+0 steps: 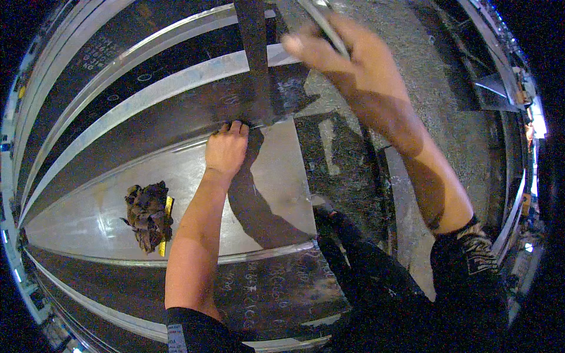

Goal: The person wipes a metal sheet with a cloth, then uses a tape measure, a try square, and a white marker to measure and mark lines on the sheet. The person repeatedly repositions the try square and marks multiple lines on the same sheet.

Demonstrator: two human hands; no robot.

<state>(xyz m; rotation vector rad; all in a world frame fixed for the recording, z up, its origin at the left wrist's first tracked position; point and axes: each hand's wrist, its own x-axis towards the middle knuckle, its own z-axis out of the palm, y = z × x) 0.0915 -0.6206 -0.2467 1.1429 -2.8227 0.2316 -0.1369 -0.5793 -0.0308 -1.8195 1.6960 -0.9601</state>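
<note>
My left hand (226,147) rests flat on a large steel beam (118,206), its fingertips pressing against the foot of a dark flat steel bar (254,59) that stands across the beam's edge. My right hand (335,53) is raised above and to the right of that bar, closed around a thin grey rod-like tool (321,20) that runs up out of the picture. The tool's tip is out of view.
A pair of crumpled dark work gloves (147,215) lies on the beam's flange with a yellow strip (166,223) under them. More long steel beams (118,76) run side by side at the left. My dark trouser leg and shoe (329,220) stand on the gritty floor (412,70).
</note>
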